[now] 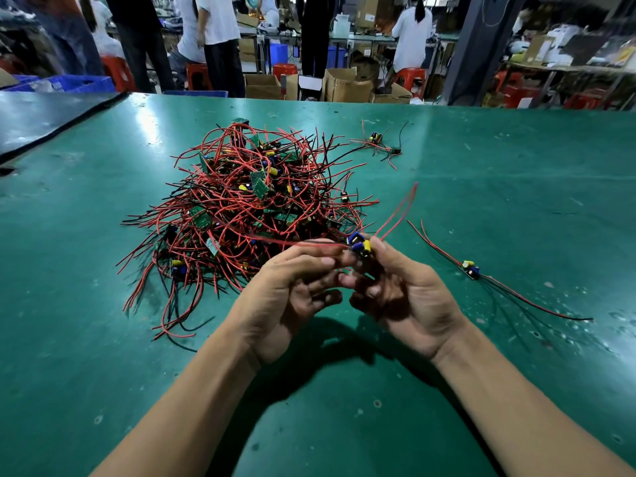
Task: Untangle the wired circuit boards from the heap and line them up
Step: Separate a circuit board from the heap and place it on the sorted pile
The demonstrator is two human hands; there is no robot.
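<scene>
Left grip and right grip — pinching one wired board | heap behind | separate board lying right

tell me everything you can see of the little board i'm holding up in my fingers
The held circuit board is small and dark, carrying a blue and a yellow cylindrical part. It is raised above the green table, at the near edge of the heap. The right hand pinches it at the fingertips; the left hand grips its left side, where thin red and black leads run back toward the heap. Two more red leads rise up to the right, blurred. Its underside is hidden.
</scene>
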